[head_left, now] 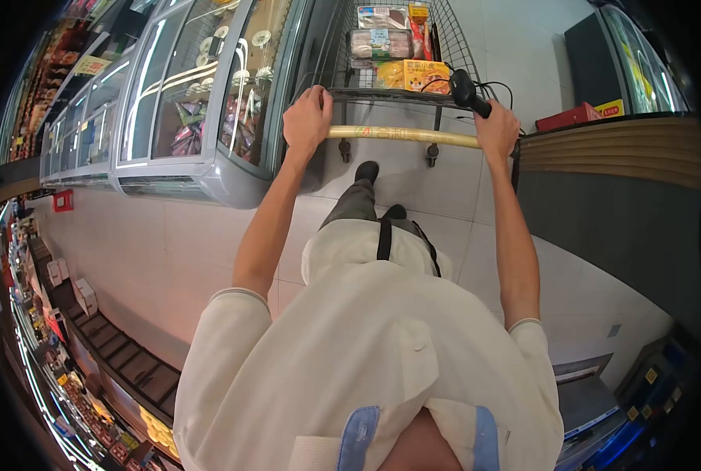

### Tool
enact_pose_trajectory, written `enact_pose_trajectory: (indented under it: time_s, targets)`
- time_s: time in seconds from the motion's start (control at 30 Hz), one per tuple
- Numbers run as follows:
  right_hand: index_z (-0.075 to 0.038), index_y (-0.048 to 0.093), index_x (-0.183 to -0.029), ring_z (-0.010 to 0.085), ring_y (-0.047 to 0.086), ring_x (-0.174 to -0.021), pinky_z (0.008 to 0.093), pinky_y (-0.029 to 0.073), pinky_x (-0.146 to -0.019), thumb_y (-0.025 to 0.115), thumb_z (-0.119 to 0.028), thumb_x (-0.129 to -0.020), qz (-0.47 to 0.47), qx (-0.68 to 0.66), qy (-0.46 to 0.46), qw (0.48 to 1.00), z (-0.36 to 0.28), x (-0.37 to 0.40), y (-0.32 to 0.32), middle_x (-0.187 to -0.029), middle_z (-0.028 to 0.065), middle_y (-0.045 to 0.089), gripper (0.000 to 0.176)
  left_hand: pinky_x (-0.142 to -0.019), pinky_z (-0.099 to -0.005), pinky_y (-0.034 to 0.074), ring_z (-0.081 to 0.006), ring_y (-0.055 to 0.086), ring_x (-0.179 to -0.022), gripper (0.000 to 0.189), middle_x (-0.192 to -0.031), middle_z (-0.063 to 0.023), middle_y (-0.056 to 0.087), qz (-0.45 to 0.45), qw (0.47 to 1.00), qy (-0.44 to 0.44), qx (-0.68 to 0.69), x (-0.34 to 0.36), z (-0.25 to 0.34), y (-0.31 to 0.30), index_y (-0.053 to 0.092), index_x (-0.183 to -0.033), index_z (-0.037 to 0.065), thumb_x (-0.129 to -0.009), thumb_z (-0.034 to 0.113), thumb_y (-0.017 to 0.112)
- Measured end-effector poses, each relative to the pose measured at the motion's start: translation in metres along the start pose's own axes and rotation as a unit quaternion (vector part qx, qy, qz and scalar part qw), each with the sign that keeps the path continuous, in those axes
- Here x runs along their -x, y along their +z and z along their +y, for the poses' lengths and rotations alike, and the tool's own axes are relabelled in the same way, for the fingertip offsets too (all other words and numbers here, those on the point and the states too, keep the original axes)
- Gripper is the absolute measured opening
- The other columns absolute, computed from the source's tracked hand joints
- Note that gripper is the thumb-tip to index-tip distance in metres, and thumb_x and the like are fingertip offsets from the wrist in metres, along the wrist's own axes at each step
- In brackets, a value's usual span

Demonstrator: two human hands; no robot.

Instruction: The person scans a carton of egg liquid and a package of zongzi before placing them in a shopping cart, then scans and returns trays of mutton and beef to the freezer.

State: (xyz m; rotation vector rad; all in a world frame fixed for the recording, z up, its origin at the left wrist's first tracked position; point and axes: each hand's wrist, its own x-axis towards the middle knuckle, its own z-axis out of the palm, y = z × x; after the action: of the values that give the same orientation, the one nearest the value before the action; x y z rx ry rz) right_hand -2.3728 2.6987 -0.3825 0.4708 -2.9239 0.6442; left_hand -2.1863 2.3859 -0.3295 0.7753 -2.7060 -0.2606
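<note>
My left hand (309,118) is closed around the left end of the shopping cart's yellow handle bar (405,136). At the right end, my right hand (497,129) is closed at the cart handle, beside a black rounded device (464,90) with a cable. Inside the wire cart (459,35) lie a clear tray of pale food (380,44), a flat pack (382,16) behind it, a red packet (418,38), and a yellow-orange box (427,76) at the near side.
A glass-topped freezer (237,177) runs along the left, close to the cart. On the right stand a dark counter with a wooden edge (613,145) and a display case (641,59). Shelves (76,385) line the lower left. Tiled floor (295,212) shows around my feet.
</note>
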Motion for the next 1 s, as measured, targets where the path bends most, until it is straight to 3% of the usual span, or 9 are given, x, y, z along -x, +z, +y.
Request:
enact_pose_trajectory:
  time_s: [0.27,0.57,0.73,0.83,1.0]
  targets:
    - [-0.008,0.072,-0.109,0.0296,0.064,-0.097,0.0423,0.043,-0.092,0.075,-0.026,-0.083,-0.017,0.002,-0.001,1.000,-0.029,-0.065,0.024,-0.100,0.0086,0.073,0.031,-0.068,-0.0489,0.054,-0.0358,0.068,-0.078,0.025,-0.087,-0.0090,0.071,0.000,1.000,0.003,-0.005,-0.072,-0.021,0.013,0.064,-0.090,0.009,-0.098,0.030,0.052]
    - [-0.008,0.073,-0.106,0.0333,0.066,-0.091,0.0433,0.045,-0.088,0.075,-0.027,-0.083,-0.014,0.007,0.016,1.000,-0.049,-0.133,0.053,-0.090,0.0138,0.072,0.029,-0.069,-0.0475,0.056,-0.0360,0.070,-0.076,0.029,-0.088,-0.0106,0.073,-0.061,0.998,-0.012,-0.015,-0.146,-0.038,0.039,0.071,-0.093,0.010,-0.096,0.033,0.054]
    - [-0.008,0.073,-0.106,0.0339,0.066,-0.091,0.0434,0.045,-0.088,0.075,-0.027,-0.084,0.005,0.022,0.006,1.000,-0.057,-0.169,0.070,-0.090,0.0139,0.072,0.029,-0.067,-0.0464,0.056,-0.0351,0.070,-0.074,0.029,-0.086,-0.0109,0.073,-0.041,0.999,0.001,0.011,-0.182,-0.044,0.047,0.070,-0.091,0.008,-0.096,0.031,0.053]
    - [-0.008,0.072,-0.105,0.0345,0.066,-0.092,0.0438,0.045,-0.088,0.076,-0.028,-0.084,-0.044,0.006,0.013,0.999,-0.066,-0.189,0.071,-0.091,0.0143,0.072,0.030,-0.066,-0.0462,0.056,-0.0348,0.070,-0.072,0.029,-0.085,-0.0117,0.072,-0.053,0.998,0.003,0.014,-0.199,-0.050,0.049,0.069,-0.088,0.007,-0.096,0.030,0.054]
    - [-0.009,0.072,-0.104,0.0358,0.066,-0.091,0.0457,0.048,-0.086,0.076,-0.028,-0.084,-0.005,0.011,0.016,1.000,-0.078,-0.215,0.077,-0.088,0.0144,0.072,0.028,-0.063,-0.0462,0.056,-0.0340,0.069,-0.069,0.029,-0.081,-0.0119,0.071,-0.031,0.999,0.007,0.021,-0.228,-0.053,0.058,0.068,-0.085,0.007,-0.096,0.030,0.055]
